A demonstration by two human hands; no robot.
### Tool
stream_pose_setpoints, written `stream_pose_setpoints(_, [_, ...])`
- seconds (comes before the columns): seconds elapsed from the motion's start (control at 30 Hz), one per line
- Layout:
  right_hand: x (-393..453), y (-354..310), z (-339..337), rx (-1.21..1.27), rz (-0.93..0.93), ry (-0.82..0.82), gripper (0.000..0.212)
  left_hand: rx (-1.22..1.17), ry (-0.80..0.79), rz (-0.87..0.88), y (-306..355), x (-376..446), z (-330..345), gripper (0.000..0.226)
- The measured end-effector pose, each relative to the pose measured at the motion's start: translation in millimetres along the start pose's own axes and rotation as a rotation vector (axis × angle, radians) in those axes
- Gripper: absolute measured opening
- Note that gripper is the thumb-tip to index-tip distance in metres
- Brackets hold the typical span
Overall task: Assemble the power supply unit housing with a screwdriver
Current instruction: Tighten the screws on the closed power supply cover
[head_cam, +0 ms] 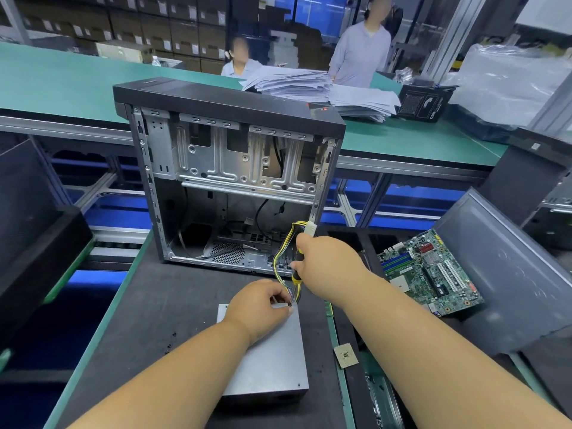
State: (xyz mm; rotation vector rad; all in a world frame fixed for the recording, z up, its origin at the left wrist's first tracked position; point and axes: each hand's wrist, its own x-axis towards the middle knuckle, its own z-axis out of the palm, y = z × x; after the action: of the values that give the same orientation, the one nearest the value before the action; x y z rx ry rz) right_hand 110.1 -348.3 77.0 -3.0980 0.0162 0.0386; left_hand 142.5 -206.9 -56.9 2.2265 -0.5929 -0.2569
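Note:
A grey metal power supply unit [272, 363] lies flat on the dark work mat, near me. My left hand [258, 305] rests on its far edge, fingertips pinching at the spot where the wires leave the box. My right hand [325, 261] grips a screwdriver [296, 274] with a black and yellow handle, pointing down at that far edge. The yellow and black cable bundle [283, 255] loops up past this hand to a white connector [310, 229] above my knuckles. The screwdriver tip is hidden behind my left fingers.
An open, empty computer case [235, 168] stands upright just beyond the unit. A green motherboard [430, 272] lies to the right against a grey side panel [507, 274]. A small CPU chip [346, 356] sits at the mat's right edge. Two people are behind the far green bench.

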Motion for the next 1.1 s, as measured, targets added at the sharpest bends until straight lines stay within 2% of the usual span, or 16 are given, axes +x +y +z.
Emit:
stream_pose_setpoints(0.17, [-0.1,0.7,1.7,0.015,-0.002,0.005,0.026,-0.029,0.005,0.004,0.2,-0.3,-0.5,0.009])
stream_pose_setpoints(0.27, [-1.4,2.4,3.5,0.080,-0.002,0.010,0.024,-0.152,0.045,0.000,1.2,-1.7,-2.1,0.022])
stream_pose_setpoints(0.5, [-15.3,8.7,18.7,0.139,-0.036,0.107,0.020,-0.383,0.275,-0.017,7.3,-18.8,-25.9,0.042])
stream_pose_setpoints(0.73, [-35.0,21.9,17.3,0.231,-0.032,0.173,0.018,-0.391,0.379,-0.102,18.2,-62.4,-37.8,0.027])
stream_pose_setpoints(0.93, [-48.0,23.2,13.1,0.711,0.073,0.236,0.015,-0.378,0.493,-0.232,15.4,-101.8,-49.6,0.023])
stream_pose_setpoints(1.1, [-47.8,-0.1,9.7,1.187,0.136,0.199,0.025,-0.347,0.576,-0.348,-2.0,-133.1,-70.7,0.023])
